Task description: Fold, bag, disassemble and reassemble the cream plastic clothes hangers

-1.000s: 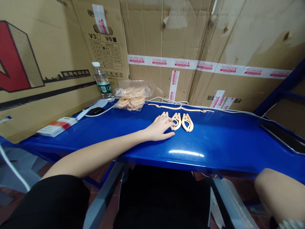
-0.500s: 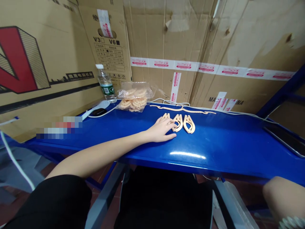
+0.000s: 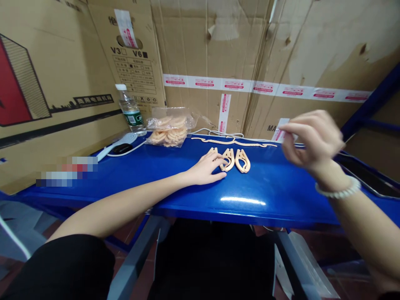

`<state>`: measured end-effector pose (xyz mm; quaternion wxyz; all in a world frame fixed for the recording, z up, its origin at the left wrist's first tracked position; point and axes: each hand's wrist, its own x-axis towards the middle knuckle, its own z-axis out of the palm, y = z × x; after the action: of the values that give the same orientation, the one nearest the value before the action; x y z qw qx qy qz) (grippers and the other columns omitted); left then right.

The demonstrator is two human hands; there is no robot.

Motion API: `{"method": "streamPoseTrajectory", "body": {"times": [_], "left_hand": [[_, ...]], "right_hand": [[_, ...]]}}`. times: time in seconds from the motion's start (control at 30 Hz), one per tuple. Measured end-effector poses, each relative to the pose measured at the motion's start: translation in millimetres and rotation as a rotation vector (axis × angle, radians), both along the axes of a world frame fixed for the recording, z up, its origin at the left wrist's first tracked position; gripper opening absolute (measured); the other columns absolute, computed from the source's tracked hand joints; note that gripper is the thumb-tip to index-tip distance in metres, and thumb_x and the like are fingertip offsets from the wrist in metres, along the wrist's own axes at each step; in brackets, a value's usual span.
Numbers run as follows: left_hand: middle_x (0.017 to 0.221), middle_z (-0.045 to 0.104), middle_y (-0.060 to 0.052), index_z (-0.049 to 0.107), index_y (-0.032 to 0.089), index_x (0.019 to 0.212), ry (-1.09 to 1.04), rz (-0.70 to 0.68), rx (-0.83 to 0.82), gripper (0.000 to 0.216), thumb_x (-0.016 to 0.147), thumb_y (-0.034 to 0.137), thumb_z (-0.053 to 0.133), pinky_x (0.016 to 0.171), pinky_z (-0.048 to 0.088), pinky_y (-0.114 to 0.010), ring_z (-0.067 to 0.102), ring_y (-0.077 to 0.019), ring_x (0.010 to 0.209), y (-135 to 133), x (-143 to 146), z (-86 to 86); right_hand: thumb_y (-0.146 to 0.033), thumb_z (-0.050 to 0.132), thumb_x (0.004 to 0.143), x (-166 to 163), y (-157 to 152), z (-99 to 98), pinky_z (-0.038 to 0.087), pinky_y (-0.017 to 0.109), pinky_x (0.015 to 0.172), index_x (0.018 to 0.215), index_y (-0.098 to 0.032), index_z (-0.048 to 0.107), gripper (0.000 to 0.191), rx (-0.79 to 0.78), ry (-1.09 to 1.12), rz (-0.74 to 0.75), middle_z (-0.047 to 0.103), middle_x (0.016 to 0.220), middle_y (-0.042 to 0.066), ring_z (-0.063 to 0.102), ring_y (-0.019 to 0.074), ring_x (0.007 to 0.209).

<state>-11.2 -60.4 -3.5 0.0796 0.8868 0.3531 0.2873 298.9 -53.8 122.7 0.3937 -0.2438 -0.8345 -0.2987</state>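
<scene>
My left hand (image 3: pixel 208 168) lies on the blue table with its fingers spread. It partly covers the leftmost folded cream hanger (image 3: pixel 213 150), and its fingertips touch or nearly touch the middle folded hanger (image 3: pixel 231 160). A third folded hanger (image 3: pixel 243 161) lies just to the right. Behind them, an unfolded cream hanger (image 3: pixel 234 142) stretches along the table. In the air over the right side is my right hand (image 3: pixel 315 139), a little blurred, wearing a bead bracelet. Its fingers are loosely bent, index finger and thumb apart, and I see nothing in it.
A clear bag of folded hangers (image 3: pixel 170 129) and a water bottle (image 3: pixel 131 110) stand at the back left. A white cable (image 3: pixel 206 132) runs along the cardboard wall (image 3: pixel 203 46). At the right lies a dark flat device (image 3: pixel 368 177); a black oval object (image 3: pixel 121 148) is left.
My right arm has come up from the lower right corner, bringing the hand over the table. My left hand stays by the folded hangers. The view has shifted slightly to the right.
</scene>
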Motion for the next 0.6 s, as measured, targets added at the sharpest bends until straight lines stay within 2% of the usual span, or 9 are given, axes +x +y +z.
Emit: {"method": "streamPoseTrajectory", "body": {"times": [0.03,0.07,0.13,0.2,0.27,0.33,0.47,0.53,0.6], "left_hand": [[0.132,0.063,-0.013,0.069,0.021,0.122,-0.071,0.002,-0.003,0.034,0.094,0.040,0.065,0.121,0.036,-0.055,0.055,-0.0310,0.133,2.8,-0.1,-0.4],[0.129,0.065,-0.012,0.069,0.021,0.120,-0.150,0.016,-0.007,0.032,0.093,0.038,0.064,0.119,0.040,-0.052,0.058,-0.0297,0.130,6.2,-0.6,-0.6],[0.122,0.067,-0.011,0.071,0.021,0.112,-0.315,0.077,-0.021,0.026,0.091,0.035,0.064,0.114,0.046,-0.047,0.062,-0.0279,0.123,14.4,-3.3,-0.2],[0.117,0.070,-0.010,0.072,0.020,0.103,-0.465,0.178,-0.067,0.019,0.088,0.030,0.065,0.111,0.048,-0.046,0.064,-0.0271,0.118,23.5,-7.9,0.8],[0.113,0.072,-0.008,0.071,0.020,0.097,-0.605,0.296,-0.144,0.014,0.085,0.025,0.066,0.108,0.049,-0.045,0.066,-0.0260,0.114,31.8,-12.7,1.8],[0.110,0.073,-0.007,0.070,0.019,0.092,-0.739,0.384,-0.214,0.012,0.081,0.019,0.066,0.107,0.049,-0.043,0.067,-0.0243,0.109,37.9,-16.1,2.4],[0.102,0.074,-0.006,0.069,0.017,0.086,-0.909,0.464,-0.302,0.011,0.077,0.015,0.065,0.107,0.049,-0.041,0.068,-0.0229,0.104,41.3,-15.8,2.5],[0.099,0.074,-0.005,0.069,0.018,0.084,-0.939,0.475,-0.339,0.011,0.075,0.015,0.066,0.106,0.050,-0.042,0.068,-0.0230,0.103,40.1,-13.7,2.6],[0.098,0.074,-0.005,0.069,0.018,0.084,-0.947,0.465,-0.361,0.011,0.074,0.015,0.066,0.106,0.050,-0.042,0.068,-0.0230,0.102,38.8,-11.9,2.5]], "right_hand": [[-0.024,0.054,0.101,1.9,14.8,-5.5,0.054,0.046,0.088,0.109,-0.021,0.070,0.017,-0.025,-0.036,-0.032,0.070,0.098,0.011,0.063,0.0280,0.097],[-0.024,0.050,0.102,4.9,32.3,-14.1,0.055,0.047,0.089,0.113,-0.018,0.069,0.023,-0.123,-0.093,-0.092,0.071,0.100,0.014,0.064,0.0299,0.101],[-0.027,0.050,0.098,14.5,70.4,-39.8,0.054,0.053,0.099,0.128,-0.010,0.065,0.038,-0.386,-0.162,-0.204,0.070,0.119,0.022,0.064,0.0367,0.115],[-0.030,0.050,0.096,27.1,104.1,-70.9,0.048,0.056,0.112,0.142,-0.005,0.056,0.053,-0.611,-0.197,-0.299,0.062,0.138,0.027,0.059,0.0399,0.130],[-0.037,0.049,0.098,38.7,126.4,-98.1,0.038,0.054,0.122,0.152,-0.002,0.046,0.065,-0.748,-0.262,-0.372,0.049,0.154,0.028,0.044,0.0404,0.147],[-0.043,0.042,0.101,46.5,137.2,-114.8,0.030,0.055,0.126,0.159,-0.005,0.037,0.069,-0.816,-0.280,-0.439,0.036,0.164,0.024,0.030,0.0381,0.155],[-0.050,0.035,0.104,50.2,140.2,-119.4,0.025,0.065,0.125,0.163,-0.018,0.032,0.068,-0.889,-0.303,-0.515,0.030,0.169,0.015,0.021,0.0380,0.158],[-0.050,0.035,0.104,49.9,139.3,-116.5,0.028,0.065,0.123,0.161,-0.018,0.037,0.066,-0.880,-0.317,-0.518,0.036,0.167,0.016,0.026,0.0389,0.156],[-0.048,0.038,0.104,50.0,138.8,-114.5,0.035,0.063,0.120,0.156,-0.013,0.044,0.064,-0.812,-0.324,-0.489,0.044,0.161,0.021,0.038,0.0406,0.150]]}}
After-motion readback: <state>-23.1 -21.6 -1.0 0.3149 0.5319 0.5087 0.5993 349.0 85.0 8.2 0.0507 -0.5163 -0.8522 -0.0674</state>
